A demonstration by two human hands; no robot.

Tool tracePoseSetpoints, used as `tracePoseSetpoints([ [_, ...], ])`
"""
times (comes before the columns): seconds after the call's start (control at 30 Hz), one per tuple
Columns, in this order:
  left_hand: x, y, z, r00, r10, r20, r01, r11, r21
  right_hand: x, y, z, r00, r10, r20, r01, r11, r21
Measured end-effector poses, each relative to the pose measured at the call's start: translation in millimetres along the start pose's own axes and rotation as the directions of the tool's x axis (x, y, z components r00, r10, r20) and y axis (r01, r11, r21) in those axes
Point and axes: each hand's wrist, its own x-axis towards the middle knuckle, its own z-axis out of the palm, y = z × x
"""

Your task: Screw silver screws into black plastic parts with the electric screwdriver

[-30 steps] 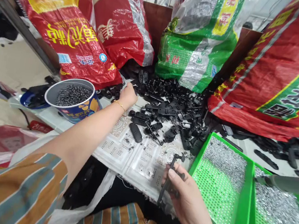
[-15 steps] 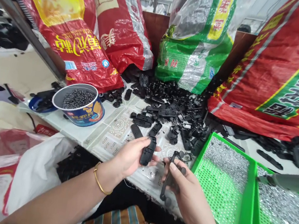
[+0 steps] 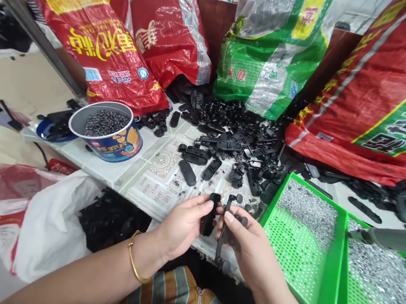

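Observation:
Between the thumb and fingers of my left hand (image 3: 186,222) is an oblong black plastic housing (image 3: 210,215), turned on its edge. My right hand (image 3: 247,240) is closed round a dark bar with round knobs at its ends (image 3: 223,229), held upright just right of the housing. The fingertips of both hands nearly meet; whether the two parts touch I cannot tell. Past my hands, several similar black oblong housings (image 3: 187,172) lie on the patterned tabletop (image 3: 145,189), in front of a pile of small black plastic parts (image 3: 226,142).
A blue tub (image 3: 106,134) of small dark pieces stands at left. Green perforated trays (image 3: 299,269) with shiny metal bits are at right, a grey cylindrical tool (image 3: 393,239) over one. Red sacks (image 3: 123,76) and a green sack (image 3: 265,75) line the back.
My left hand has turned the housing on edge and brought it right and slightly down, close to the knobbed bar. My right hand keeps its hold. The camera view has shifted a little.

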Motion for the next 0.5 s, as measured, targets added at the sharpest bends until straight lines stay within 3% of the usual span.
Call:
tracePoseSetpoints([
  [0.27, -4.0, -1.9, -0.7, 0.999, 0.025, 0.024, -0.027, 0.998, 0.055, 5.2, -0.9, 0.2, 0.999, -0.009, 0.034, 0.009, 1.0, -0.016],
  [0.5, -6.2, -4.1, -7.1, 0.995, 0.1, 0.004, -0.099, 0.968, 0.232, 4.4, -2.2, 1.6, 0.999, 0.006, 0.032, -0.005, 0.999, -0.035],
])
